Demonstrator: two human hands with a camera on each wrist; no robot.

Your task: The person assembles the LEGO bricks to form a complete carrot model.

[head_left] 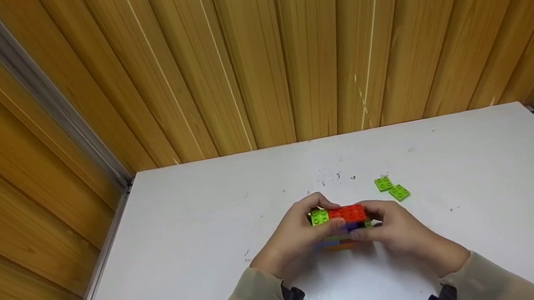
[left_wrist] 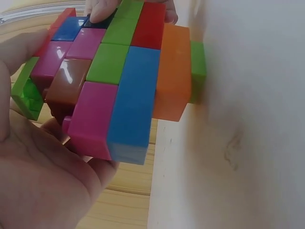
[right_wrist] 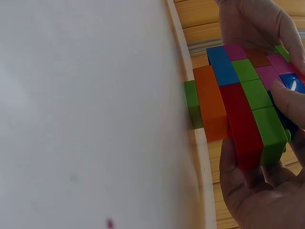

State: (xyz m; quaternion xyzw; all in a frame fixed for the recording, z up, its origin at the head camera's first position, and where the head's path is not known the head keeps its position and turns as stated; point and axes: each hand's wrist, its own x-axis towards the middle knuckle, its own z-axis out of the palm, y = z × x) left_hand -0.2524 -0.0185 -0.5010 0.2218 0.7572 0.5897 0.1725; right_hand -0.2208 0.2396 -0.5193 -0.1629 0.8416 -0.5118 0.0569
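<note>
Both hands hold one stacked model of toy building bricks, in pink, blue, green, red, orange and brown. On top, seen from the head, are a red brick and a light green one. My left hand grips the model's left side, thumb across the front near the top. From the right, my right hand holds it with the thumb low on the front. An orange brick and a narrower green brick form the bottom. Whether the base touches the table I cannot tell.
Two loose light green plates, one just behind the other, lie on the white table beyond my right hand. Small dark marks spot the tabletop. Wood-patterned panels rise behind the table and at its sides.
</note>
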